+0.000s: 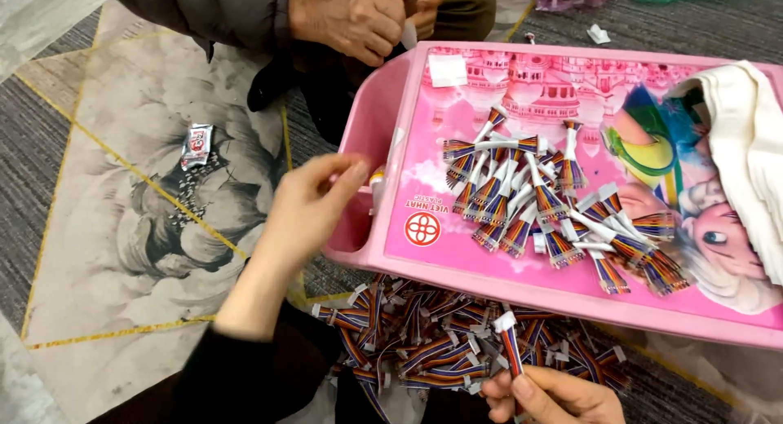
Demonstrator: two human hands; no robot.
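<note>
My left hand (314, 200) is raised at the left rim of a pink plastic table (424, 147), fingers pinched together near a small item at the rim; what it grips I cannot make out. My right hand (550, 395), at the bottom edge, holds one multicoloured ribbon cable with a white connector (509, 338) upright. A pile of the same ribbon cables (424, 342) lies on the floor under the table's edge. More ribbon cables (546, 204) are heaped on the tabletop.
Another person's hands (359, 16) work at the table's far corner, holding a small white piece. White folded cloth (746, 147) lies on the table's right side. A small wrapper (196, 144) sits on the patterned rug (122, 253).
</note>
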